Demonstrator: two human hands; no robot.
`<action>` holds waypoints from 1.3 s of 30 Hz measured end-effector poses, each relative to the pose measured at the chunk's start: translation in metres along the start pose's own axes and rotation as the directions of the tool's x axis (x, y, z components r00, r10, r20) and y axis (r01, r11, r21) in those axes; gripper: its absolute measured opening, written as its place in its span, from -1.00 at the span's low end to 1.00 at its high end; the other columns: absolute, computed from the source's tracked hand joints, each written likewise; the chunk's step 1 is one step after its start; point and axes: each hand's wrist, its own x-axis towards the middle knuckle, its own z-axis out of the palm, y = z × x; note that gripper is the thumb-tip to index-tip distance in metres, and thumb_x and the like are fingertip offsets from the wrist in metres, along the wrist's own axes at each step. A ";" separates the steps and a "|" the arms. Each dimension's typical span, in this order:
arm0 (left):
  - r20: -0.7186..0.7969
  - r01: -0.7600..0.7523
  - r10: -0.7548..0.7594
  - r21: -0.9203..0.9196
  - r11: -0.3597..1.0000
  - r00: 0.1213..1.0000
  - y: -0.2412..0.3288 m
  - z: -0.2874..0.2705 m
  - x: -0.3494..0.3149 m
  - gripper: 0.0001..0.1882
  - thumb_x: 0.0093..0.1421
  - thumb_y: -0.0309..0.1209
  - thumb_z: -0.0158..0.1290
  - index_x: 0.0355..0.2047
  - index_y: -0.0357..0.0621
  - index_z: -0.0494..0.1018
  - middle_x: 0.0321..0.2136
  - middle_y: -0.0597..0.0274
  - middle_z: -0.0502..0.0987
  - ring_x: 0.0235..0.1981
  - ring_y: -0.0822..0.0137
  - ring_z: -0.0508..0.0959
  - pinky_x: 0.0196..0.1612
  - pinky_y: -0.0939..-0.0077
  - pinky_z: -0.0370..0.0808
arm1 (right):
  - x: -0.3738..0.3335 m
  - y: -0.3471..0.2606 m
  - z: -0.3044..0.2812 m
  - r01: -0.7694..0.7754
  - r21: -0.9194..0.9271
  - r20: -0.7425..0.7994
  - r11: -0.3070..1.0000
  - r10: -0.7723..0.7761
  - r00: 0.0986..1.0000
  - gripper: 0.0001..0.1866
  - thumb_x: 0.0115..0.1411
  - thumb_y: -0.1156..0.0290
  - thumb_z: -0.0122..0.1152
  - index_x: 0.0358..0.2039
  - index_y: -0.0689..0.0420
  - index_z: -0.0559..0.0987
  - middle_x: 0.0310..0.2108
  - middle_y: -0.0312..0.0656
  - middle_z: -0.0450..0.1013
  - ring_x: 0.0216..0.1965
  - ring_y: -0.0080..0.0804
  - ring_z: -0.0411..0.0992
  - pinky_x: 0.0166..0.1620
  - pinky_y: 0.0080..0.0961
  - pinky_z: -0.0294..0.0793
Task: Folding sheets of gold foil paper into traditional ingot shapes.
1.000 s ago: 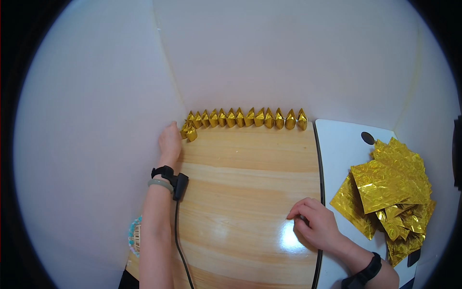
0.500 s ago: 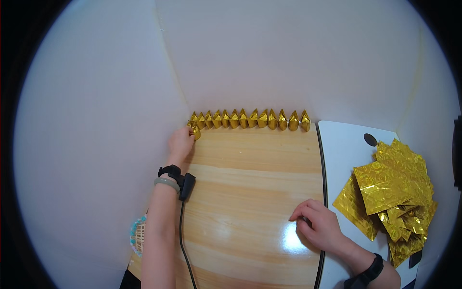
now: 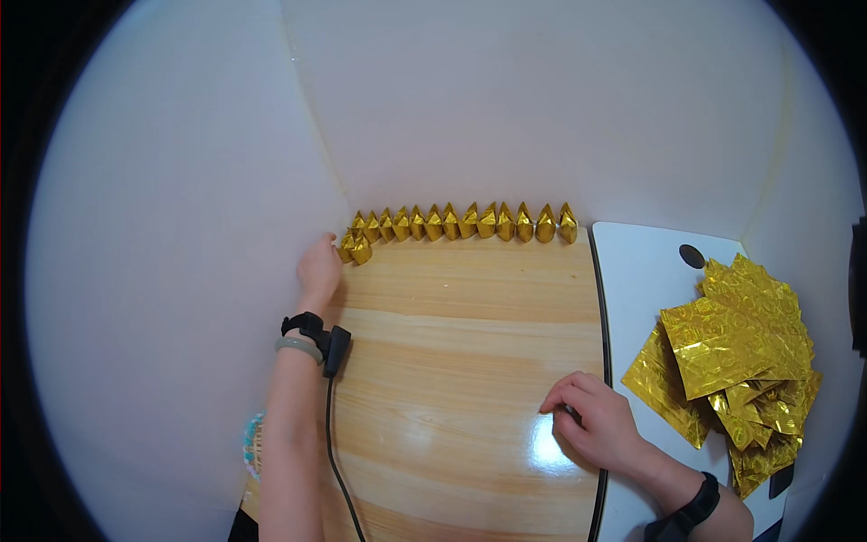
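A row of folded gold paper ingots (image 3: 470, 221) stands along the far edge of the wooden tabletop (image 3: 452, 361). At its left end, a gold ingot (image 3: 359, 250) sits in front of the row, with another close on its left. My left hand (image 3: 320, 273) is beside that pair, fingertips at the left side of the nearer-to-wall ingot; the fingers are partly hidden and seem to grip nothing. My right hand (image 3: 596, 420) rests at the table's right side, fingers loosely bent and apart from the thumb, holding nothing.
A loose pile of gold foil sheets (image 3: 736, 343) lies on a white board (image 3: 632, 271) at the right. A black cable (image 3: 336, 461) runs from the left wrist's black device (image 3: 335, 351). A beaded basket (image 3: 256, 447) is partly behind my left forearm. Pale walls enclose the table.
My left hand has let go of the front ingot and shifted left, uncovering another ingot beside it. My right hand has stayed in place. The view has shifted slightly.
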 end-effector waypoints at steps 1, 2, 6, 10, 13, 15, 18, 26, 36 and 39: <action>0.021 -0.034 0.033 0.045 0.998 0.999 0.000 -0.001 0.001 -0.73 0.16 -0.36 -0.15 -0.15 -0.05 0.44 -0.38 0.01 0.55 -0.31 0.02 0.54 -0.26 0.17 0.45 | 0.000 0.000 0.000 -0.003 -0.002 0.000 1.000 0.003 1.000 -0.88 -0.02 0.53 0.01 -0.43 0.06 0.48 -0.39 -0.24 0.38 -0.28 -0.25 0.38 -0.27 -0.39 0.41; 0.020 -0.037 0.036 0.042 0.998 0.999 0.001 0.000 0.001 -0.73 0.16 -0.36 -0.15 -0.15 -0.05 0.44 -0.38 0.01 0.55 -0.31 0.02 0.54 -0.26 0.17 0.45 | -0.001 -0.001 0.000 -0.005 -0.004 -0.004 1.000 0.005 1.000 -0.88 -0.02 0.53 0.01 -0.43 0.06 0.48 -0.39 -0.24 0.38 -0.28 -0.25 0.38 -0.27 -0.39 0.41; -0.074 0.012 -0.009 0.040 0.999 0.997 0.007 -0.007 -0.003 -0.75 0.15 -0.37 -0.15 -0.20 -0.10 0.45 -0.43 0.01 0.55 -0.36 0.03 0.54 -0.30 0.21 0.46 | -0.002 0.001 0.002 -0.003 0.014 -0.006 1.000 0.003 1.000 -0.88 -0.02 0.52 0.01 -0.44 0.07 0.48 -0.39 -0.23 0.37 -0.27 -0.25 0.37 -0.26 -0.38 0.41; 0.134 0.109 -0.064 -0.367 0.924 0.989 0.016 -0.009 0.015 -0.75 0.14 -0.36 -0.10 -0.19 -0.11 0.43 -0.53 0.17 0.53 -0.53 0.27 0.54 -0.45 0.40 0.46 | -0.003 0.005 0.002 0.025 0.009 -0.018 1.000 -0.025 1.000 -0.89 -0.02 0.50 0.00 -0.45 0.09 0.48 -0.38 -0.20 0.37 -0.26 -0.22 0.37 -0.25 -0.37 0.40; 0.570 0.518 0.086 -0.791 0.326 0.817 0.069 -0.030 0.001 -0.76 0.15 -0.34 -0.05 -0.18 -0.11 0.41 -0.56 0.38 0.45 -0.62 0.53 0.43 -0.56 0.65 0.38 | -0.001 0.011 0.005 0.022 -0.029 -0.010 0.999 -0.022 1.000 -0.85 -0.02 0.49 0.00 -0.38 0.09 0.47 -0.35 -0.18 0.37 -0.23 -0.20 0.36 -0.23 -0.35 0.40; 0.581 0.540 0.197 -0.811 0.225 0.790 0.104 -0.061 -0.027 -0.77 0.15 -0.35 -0.04 -0.19 -0.12 0.41 -0.56 0.43 0.43 -0.62 0.59 0.40 -0.58 0.73 0.34 | 0.001 0.008 0.005 0.002 0.020 -0.062 1.000 -0.001 0.998 -0.84 0.00 0.48 0.00 -0.35 0.09 0.46 -0.34 -0.18 0.37 -0.24 -0.22 0.37 -0.25 -0.37 0.41; 0.596 0.601 0.346 -0.792 0.107 0.724 0.154 -0.085 -0.079 -0.80 0.16 -0.40 -0.04 -0.22 -0.18 0.41 -0.56 0.45 0.42 -0.63 0.64 0.38 -0.60 0.80 0.32 | 0.001 0.012 -0.009 0.002 -0.055 -0.153 0.999 -0.010 0.988 -0.79 0.01 0.44 0.05 -0.28 0.10 0.45 -0.29 -0.17 0.37 -0.19 -0.22 0.36 -0.22 -0.39 0.40; 0.714 0.878 0.618 -0.473 0.080 0.328 0.192 -0.087 -0.174 -0.84 0.19 -0.42 -0.04 -0.24 -0.16 0.43 -0.53 0.44 0.47 -0.57 0.58 0.44 -0.49 0.76 0.40 | -0.022 0.045 -0.088 -0.333 -0.911 -0.347 0.245 -0.018 0.938 -0.29 -0.08 0.01 0.24 0.03 0.17 0.33 -0.04 -0.07 0.35 0.02 -0.11 0.28 -0.04 -0.11 0.31; 0.744 0.900 0.574 -0.436 0.028 0.343 0.197 -0.093 -0.212 -0.82 0.20 -0.38 -0.04 -0.22 -0.17 0.42 -0.48 0.38 0.45 -0.50 0.55 0.44 -0.43 0.74 0.43 | -0.017 0.036 -0.102 -0.220 -0.881 -0.188 0.419 0.117 0.975 -0.88 -0.04 0.42 0.09 -0.56 0.07 0.61 -0.52 -0.19 0.51 -0.44 -0.26 0.51 -0.44 -0.36 0.44; 0.735 0.907 0.598 -0.420 0.031 0.319 0.194 -0.094 -0.213 -0.82 0.19 -0.41 -0.04 -0.21 -0.17 0.41 -0.48 0.37 0.47 -0.47 0.53 0.47 -0.38 0.70 0.45 | -0.015 0.029 -0.107 -0.253 -0.873 -0.222 0.417 0.122 0.967 -0.88 -0.06 0.46 0.08 -0.53 0.09 0.60 -0.49 -0.16 0.51 -0.42 -0.26 0.51 -0.45 -0.37 0.44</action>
